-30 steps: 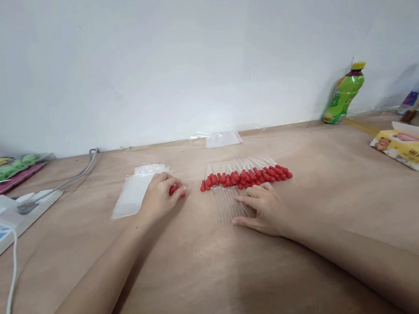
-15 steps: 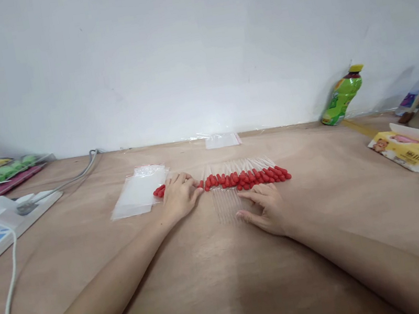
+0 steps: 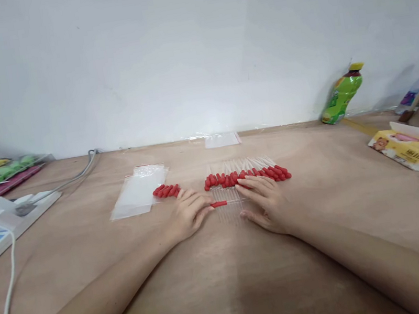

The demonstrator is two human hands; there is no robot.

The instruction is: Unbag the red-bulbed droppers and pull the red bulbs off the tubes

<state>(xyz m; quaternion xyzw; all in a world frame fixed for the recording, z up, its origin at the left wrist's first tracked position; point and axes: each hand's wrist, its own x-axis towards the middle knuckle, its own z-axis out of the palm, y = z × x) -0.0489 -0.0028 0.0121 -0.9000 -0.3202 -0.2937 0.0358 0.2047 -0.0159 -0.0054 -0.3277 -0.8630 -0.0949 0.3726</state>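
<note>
My left hand [image 3: 192,213] pinches the red rubber bulb of a dropper [image 3: 220,204], its fingers closed. The dropper lies level, and a thin clear tube seems to run from it towards my right hand [image 3: 262,201]. That hand is open, its thumb apart from the fingers, which reach over the front of a row of red-bulbed droppers [image 3: 221,180]. Their clear stems point away from me. Between my hands, clear thin tubes [image 3: 225,195] lie side by side. Several more red bulbs [image 3: 165,190] rest left of my left hand, their stems not visible.
Clear plastic bags [image 3: 132,196] are stacked at the left, and another bag [image 3: 221,140] lies by the wall. A power strip [image 3: 13,225] with cables stands far left. At the right are a green bottle [image 3: 345,95] and a yellow tissue pack [image 3: 411,149].
My left hand has come nearer and to the right, now with a red-bulbed dropper in it, uncovering the bulbs at left. My right fingers have shifted slightly up onto the row.
</note>
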